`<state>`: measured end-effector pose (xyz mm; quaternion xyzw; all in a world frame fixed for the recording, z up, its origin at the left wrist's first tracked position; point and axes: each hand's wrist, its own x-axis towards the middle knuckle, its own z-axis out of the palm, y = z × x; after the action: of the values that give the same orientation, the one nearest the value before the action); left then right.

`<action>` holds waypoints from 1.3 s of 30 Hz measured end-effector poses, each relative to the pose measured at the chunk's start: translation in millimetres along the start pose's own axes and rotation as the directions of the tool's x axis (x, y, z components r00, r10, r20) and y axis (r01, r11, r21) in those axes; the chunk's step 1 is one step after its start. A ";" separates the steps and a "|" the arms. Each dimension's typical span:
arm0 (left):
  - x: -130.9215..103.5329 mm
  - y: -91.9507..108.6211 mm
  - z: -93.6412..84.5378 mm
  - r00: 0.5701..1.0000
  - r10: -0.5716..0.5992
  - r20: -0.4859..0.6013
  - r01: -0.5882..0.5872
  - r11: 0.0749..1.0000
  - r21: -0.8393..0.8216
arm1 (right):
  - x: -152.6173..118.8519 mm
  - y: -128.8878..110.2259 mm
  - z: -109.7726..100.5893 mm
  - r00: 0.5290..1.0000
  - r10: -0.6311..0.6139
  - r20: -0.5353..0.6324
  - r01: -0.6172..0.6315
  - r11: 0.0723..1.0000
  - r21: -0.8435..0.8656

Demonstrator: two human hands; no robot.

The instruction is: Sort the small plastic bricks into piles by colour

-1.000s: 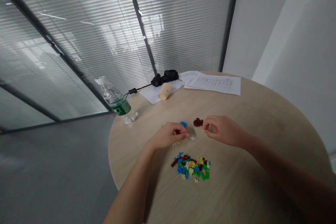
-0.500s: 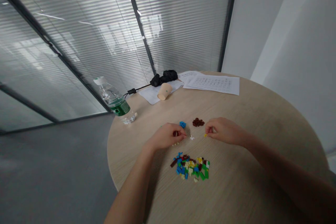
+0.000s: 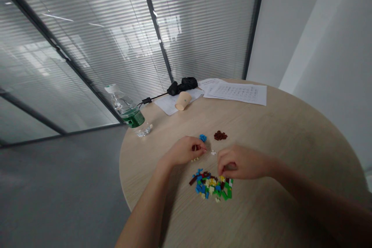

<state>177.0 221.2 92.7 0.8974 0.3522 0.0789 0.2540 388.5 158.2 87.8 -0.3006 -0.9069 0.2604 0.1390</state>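
Observation:
My left hand rests on the table with thumb and fingertips pressed together; what they may pinch is too small to make out. Beside its fingertips lie a few white toy bricks, and cream bricks peek out under its near side. My right hand has its fingers curled together at the upper right edge of a mixed pile of toy bricks, by some yellow ones. Whatever is between those fingertips is hidden. Small heaps of blue bricks and brown bricks sit just beyond my hands.
A plastic bottle with a green label stands at the round table's left edge. Farther back are a paper cup on its side, printed sheets and a black bundle with a cord. Behind them rises a glass partition with blinds.
My right hand has moved toward me and left, from beside a small yellow brick to the mixed pile. My left hand has stayed in place.

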 end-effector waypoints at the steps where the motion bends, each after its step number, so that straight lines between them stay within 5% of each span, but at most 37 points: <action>1: 0.1 0.2 -0.1 1.000 -0.002 0.000 0.002 1.000 -0.005 | 0.4 -0.9 1.3 1.000 -0.012 0.017 0.012 1.000 0.006; 7: -0.3 -1.1 1.4 0.999 0.003 0.034 -0.001 0.998 -0.056 | 0.0 6.7 7.6 0.999 -0.015 0.052 0.016 1.000 -0.014; 14: -3.5 12.0 -0.3 0.973 0.105 0.207 -0.059 0.975 -0.217 | -0.7 6.7 7.2 0.998 0.018 0.052 -0.015 0.998 -0.055; 25: -4.2 13.1 -1.0 0.963 0.095 0.252 -0.037 0.974 -0.225 | -0.2 8.4 9.1 0.993 0.103 0.059 -0.099 0.992 -0.073; 33: -3.1 6.6 -2.0 0.997 0.004 0.073 0.014 0.969 -0.246 | -2.1 7.7 8.3 0.986 0.154 0.059 -0.150 0.986 -0.075; 39: -1.7 -1.3 -3.6 0.997 -0.041 -0.068 0.036 0.997 -0.072 | -1.4 9.1 11.2 0.985 0.164 0.060 -0.158 0.983 -0.097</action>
<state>173.8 222.3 95.3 0.8775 0.3750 0.1176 0.2748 389.4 159.2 73.4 -0.3701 -0.8947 0.2390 0.0728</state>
